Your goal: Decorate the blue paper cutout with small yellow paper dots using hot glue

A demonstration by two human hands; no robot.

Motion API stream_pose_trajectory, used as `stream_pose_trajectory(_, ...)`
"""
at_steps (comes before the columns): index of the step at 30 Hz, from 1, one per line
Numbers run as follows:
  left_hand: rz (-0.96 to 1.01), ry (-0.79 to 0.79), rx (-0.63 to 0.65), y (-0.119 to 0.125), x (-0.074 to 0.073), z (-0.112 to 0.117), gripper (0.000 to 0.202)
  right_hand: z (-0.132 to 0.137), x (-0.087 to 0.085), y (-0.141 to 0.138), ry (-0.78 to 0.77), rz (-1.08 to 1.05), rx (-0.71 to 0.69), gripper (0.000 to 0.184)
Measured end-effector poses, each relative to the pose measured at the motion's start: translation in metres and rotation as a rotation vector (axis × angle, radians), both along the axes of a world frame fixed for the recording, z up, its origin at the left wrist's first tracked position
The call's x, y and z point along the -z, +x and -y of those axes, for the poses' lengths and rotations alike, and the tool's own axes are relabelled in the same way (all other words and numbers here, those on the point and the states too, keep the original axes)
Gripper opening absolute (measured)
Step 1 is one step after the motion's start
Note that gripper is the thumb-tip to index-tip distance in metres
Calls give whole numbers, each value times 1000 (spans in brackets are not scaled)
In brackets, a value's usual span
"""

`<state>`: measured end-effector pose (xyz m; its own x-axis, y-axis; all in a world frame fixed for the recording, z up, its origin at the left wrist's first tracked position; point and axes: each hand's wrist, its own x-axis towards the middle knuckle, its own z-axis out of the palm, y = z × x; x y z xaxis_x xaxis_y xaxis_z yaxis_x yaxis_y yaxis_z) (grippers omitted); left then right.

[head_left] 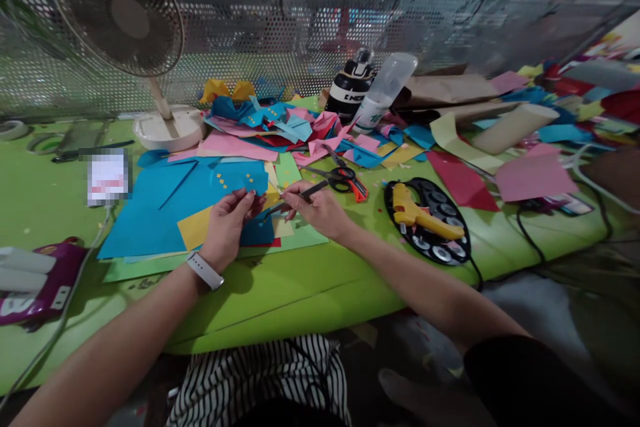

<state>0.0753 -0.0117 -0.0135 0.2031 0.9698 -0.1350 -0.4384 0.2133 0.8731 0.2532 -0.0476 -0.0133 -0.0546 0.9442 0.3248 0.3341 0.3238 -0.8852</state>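
My left hand (233, 213), with a pale watch strap on its wrist, is closed in a pinch over the paper stack. Whatever lies between its fingertips is too small to make out. A slim black tool (305, 193) that looks like tweezers slants through the closed fingers of my right hand (315, 210), its tip pointing toward my left hand. Beneath both hands lie a large blue paper sheet (145, 207), a yellow paper piece (195, 228) and green sheets. Tiny yellow squares (221, 180) sit in small groups on blue paper just beyond my fingers.
Scissors (343, 177) and an orange-handled cutter (359, 188) lie beyond my right hand. A yellow glue gun (420, 213) rests on a black palette (435, 250). Behind are folded paper scraps (280, 123), two bottles (350, 90) and a fan (170, 127). A phone (107, 177) lies left.
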Motion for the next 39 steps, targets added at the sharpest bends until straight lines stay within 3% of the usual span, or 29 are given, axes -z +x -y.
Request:
stream_pose_trajectory(18, -11, 2, 13, 0, 0, 0, 31, 0, 0, -3, -27, -78, 5, 32)
stream_pose_trajectory(29, -72, 14, 56, -2, 3, 0, 27, 7, -18, -3, 126, -260, 150, 34)
stream_pose_trajectory(39, -89, 32, 140, -1, 4, 0, 34, 6, -18, -6, 162, -305, 188, 32)
